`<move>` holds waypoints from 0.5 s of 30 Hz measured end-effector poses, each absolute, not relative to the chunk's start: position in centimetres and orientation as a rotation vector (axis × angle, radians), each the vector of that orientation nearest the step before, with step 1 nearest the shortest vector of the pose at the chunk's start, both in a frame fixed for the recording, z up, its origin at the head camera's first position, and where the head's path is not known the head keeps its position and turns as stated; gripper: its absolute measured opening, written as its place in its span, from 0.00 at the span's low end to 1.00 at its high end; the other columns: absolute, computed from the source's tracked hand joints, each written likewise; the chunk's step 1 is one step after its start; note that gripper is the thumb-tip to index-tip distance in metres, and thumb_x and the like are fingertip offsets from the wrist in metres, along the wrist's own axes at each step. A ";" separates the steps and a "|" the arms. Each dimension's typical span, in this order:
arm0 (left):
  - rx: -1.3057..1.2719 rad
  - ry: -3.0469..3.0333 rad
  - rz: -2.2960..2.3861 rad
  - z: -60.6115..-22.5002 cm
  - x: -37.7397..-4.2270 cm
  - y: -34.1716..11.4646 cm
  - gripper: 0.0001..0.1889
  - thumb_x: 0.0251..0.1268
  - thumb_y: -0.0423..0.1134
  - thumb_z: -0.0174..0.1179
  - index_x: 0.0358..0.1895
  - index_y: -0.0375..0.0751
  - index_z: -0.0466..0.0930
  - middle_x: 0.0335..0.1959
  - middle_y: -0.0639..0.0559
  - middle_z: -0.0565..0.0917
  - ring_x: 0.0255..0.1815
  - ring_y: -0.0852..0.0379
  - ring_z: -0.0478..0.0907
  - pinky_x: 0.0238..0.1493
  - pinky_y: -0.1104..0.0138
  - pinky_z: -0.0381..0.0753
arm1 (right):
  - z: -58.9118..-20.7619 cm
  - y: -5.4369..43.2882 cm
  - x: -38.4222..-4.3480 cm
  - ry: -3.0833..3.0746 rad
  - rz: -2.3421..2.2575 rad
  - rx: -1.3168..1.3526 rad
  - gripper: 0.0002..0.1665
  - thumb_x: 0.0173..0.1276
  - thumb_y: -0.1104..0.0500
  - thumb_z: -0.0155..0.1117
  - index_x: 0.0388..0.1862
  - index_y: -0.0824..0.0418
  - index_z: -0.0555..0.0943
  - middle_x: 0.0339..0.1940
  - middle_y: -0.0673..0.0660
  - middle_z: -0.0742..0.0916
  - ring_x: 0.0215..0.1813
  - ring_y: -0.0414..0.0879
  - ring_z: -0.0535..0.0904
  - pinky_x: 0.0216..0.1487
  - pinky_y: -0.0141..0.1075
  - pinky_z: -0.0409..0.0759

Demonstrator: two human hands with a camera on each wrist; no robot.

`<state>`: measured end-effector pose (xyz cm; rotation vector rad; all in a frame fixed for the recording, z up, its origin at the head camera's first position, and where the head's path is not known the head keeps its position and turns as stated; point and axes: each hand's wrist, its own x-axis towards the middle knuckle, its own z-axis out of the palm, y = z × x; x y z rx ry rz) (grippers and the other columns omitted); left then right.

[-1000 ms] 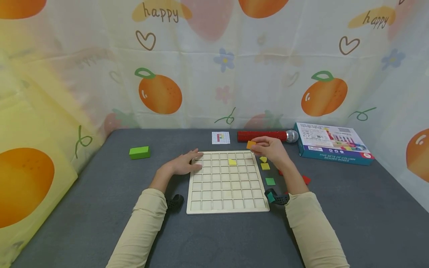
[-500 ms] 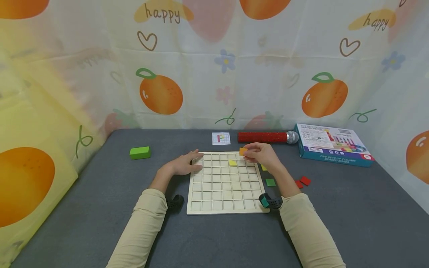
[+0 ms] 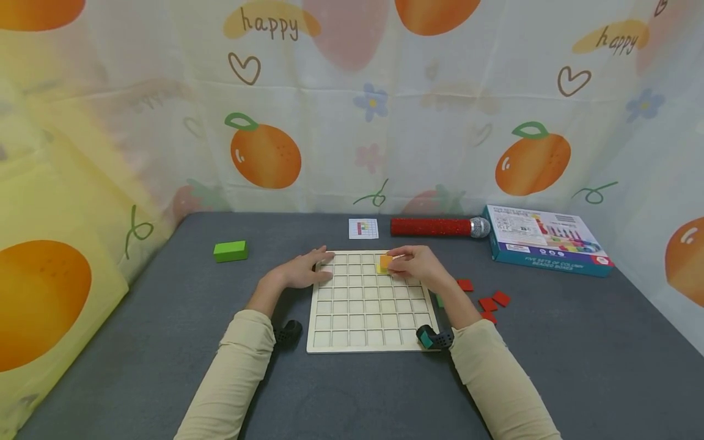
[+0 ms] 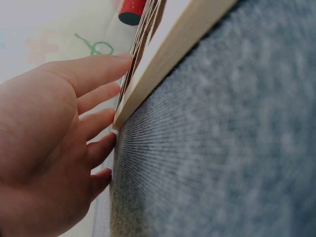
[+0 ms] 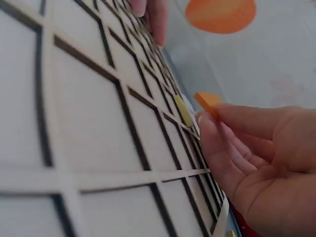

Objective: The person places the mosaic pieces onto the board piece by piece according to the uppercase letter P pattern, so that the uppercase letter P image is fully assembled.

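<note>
A pale wooden grid board (image 3: 356,305) lies on the grey table. My left hand (image 3: 299,270) rests at its upper left edge, fingers straight and spread; in the left wrist view the fingertips meet the board's side. Over the upper right part, my right hand (image 3: 418,266) pinches an orange tile (image 5: 208,102) between thumb and index finger, held just above the cells. A yellow tile (image 5: 182,110) sits in the grid beside it, and the orange tile partly covers it in the head view.
Red tiles (image 3: 487,304) lie scattered right of the board, with a green tile (image 3: 440,300) half hidden by the right wrist. Behind stand a small pattern card (image 3: 363,228), a red microphone (image 3: 431,227) and a boxed set (image 3: 547,239). A green block (image 3: 231,251) is at left.
My right hand has carried the orange tile left and slightly nearer, from past the board's upper right corner to beside the yellow tile. The left hand has stayed in place.
</note>
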<state>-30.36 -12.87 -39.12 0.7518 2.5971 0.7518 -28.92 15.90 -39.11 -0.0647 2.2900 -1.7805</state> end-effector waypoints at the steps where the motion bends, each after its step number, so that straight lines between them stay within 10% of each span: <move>1: 0.750 2.597 0.752 -39.1 -30.3 -12.9 0.32 0.74 0.44 0.51 0.74 0.35 0.54 0.76 0.36 0.44 0.75 0.39 0.38 0.70 0.44 0.37 | -39.2 15.7 -28.9 2.279 -1.786 -0.041 0.20 0.66 0.70 0.61 0.58 0.70 0.76 0.42 0.65 0.84 0.38 0.46 0.84 0.41 0.35 0.82; 15: 0.765 2.590 0.756 -39.3 -30.5 -12.9 0.32 0.74 0.44 0.51 0.74 0.35 0.53 0.76 0.37 0.44 0.75 0.40 0.38 0.70 0.44 0.36 | -39.3 14.3 -28.6 2.270 -1.804 0.015 0.20 0.64 0.71 0.63 0.56 0.72 0.77 0.41 0.64 0.85 0.33 0.44 0.84 0.37 0.33 0.83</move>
